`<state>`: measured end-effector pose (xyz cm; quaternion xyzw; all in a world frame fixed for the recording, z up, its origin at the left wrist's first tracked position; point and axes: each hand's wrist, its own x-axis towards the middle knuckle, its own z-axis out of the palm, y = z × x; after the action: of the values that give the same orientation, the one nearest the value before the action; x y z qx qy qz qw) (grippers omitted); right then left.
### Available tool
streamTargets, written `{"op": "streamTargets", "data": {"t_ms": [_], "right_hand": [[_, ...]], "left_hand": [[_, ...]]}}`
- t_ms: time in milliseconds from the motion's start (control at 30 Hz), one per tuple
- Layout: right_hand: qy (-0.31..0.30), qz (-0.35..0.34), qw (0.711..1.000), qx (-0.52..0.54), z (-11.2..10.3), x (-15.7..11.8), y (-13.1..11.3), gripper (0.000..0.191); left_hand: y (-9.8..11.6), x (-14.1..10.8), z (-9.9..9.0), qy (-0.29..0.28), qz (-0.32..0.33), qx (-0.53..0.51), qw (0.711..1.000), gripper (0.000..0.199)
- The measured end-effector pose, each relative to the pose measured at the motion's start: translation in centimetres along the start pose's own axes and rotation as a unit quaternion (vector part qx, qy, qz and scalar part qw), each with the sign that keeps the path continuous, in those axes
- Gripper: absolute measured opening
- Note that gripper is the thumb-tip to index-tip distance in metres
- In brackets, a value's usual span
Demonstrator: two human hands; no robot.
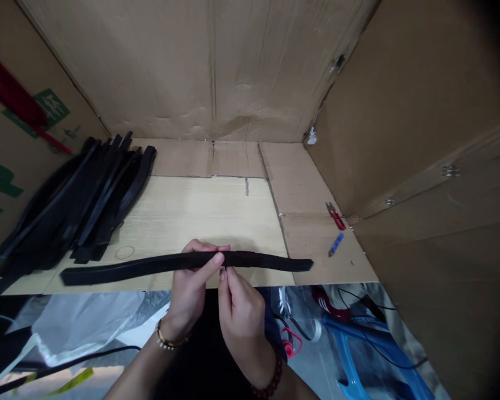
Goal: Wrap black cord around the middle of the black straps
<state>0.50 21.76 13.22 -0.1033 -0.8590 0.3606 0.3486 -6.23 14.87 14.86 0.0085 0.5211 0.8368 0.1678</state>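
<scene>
A long, slightly curved black strip [137,269] lies crosswise in front of me, above the front edge of the work surface. My left hand [191,283] is closed around its middle, thumb on the near face and fingers behind. Just to the right, my right hand [241,308] pinches at the strip's lower edge with thumb and index finger. Whatever sits between those fingertips is too small to make out. At the left lies a pile of similar black strips [104,194]. A thin rubber band [125,253] rests on the surface beside the pile.
Cardboard walls [150,66] enclose the back and sides of the cardboard-covered surface [208,205]. Red-handled thread snips [335,216] and a blue pen-like object [335,244] lie at the right. A red item [16,89] hangs at upper left. Below the edge stands a blue plastic stool [358,350].
</scene>
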Motion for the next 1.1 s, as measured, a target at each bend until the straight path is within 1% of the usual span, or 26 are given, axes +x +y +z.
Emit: {"op": "streamTargets", "data": {"t_ms": [67,167,300,400,467,500,567,667,767,833,900,933,1000,1100], "right_hand": [[-0.026,-0.013,0.999,-0.022,-0.3,0.3,0.2,0.035],[-0.066,-0.033,0.997,-0.028,-1.2,0.8,0.5,0.034],[-0.126,-0.070,0.989,-0.043,-3.5,1.8,0.5,0.030],[-0.197,-0.112,0.971,-0.071,-5.8,2.9,0.2,0.030],[-0.242,-0.157,0.952,-0.104,-7.4,3.7,0.0,0.031],[-0.254,-0.185,0.941,-0.124,-8.0,4.0,-0.1,0.030],[-0.259,-0.242,0.922,-0.156,-9.0,4.4,-0.2,0.025],[-0.239,-0.310,0.904,-0.174,-9.5,4.6,-0.3,0.026],[-0.232,-0.350,0.888,-0.188,-9.6,4.3,-0.4,0.030],[-0.235,-0.371,0.874,-0.209,-9.7,4.3,-0.5,0.029],[-0.236,-0.390,0.860,-0.229,-10.0,4.7,-0.5,0.027],[-0.236,-0.399,0.854,-0.235,-10.2,5.1,-0.3,0.026],[-0.245,-0.412,0.847,-0.231,-10.4,6.3,0.2,0.029],[-0.300,-0.406,0.844,-0.180,-10.5,8.8,1.7,0.035]], "left_hand": [[0.0,0.0,0.0,0.013,0.026,0.053,0.998,0.019],[0.4,0.1,-0.4,0.019,0.039,0.133,0.990,0.016],[1.1,0.3,-1.0,0.026,0.062,0.175,0.982,0.016],[1.7,0.0,-1.2,0.030,0.085,0.221,0.971,0.015],[2.0,-0.5,-1.2,0.025,0.110,0.249,0.962,0.013],[2.2,-0.8,-1.2,0.025,0.124,0.256,0.959,0.012],[2.4,-1.5,-1.2,0.024,0.152,0.260,0.953,0.011],[2.4,-2.4,-1.3,0.017,0.186,0.255,0.949,0.014],[2.0,-2.8,-1.4,0.023,0.201,0.247,0.948,0.014],[1.6,-2.7,-1.4,0.034,0.204,0.255,0.945,0.014],[1.5,-2.5,-1.3,0.039,0.188,0.270,0.944,0.013],[1.5,-2.4,-1.3,0.035,0.168,0.277,0.946,0.011],[1.7,-2.1,-1.4,0.010,0.097,0.283,0.954,0.010],[2.2,-1.6,-1.7,-0.070,-0.039,0.262,0.962,0.015]]}}
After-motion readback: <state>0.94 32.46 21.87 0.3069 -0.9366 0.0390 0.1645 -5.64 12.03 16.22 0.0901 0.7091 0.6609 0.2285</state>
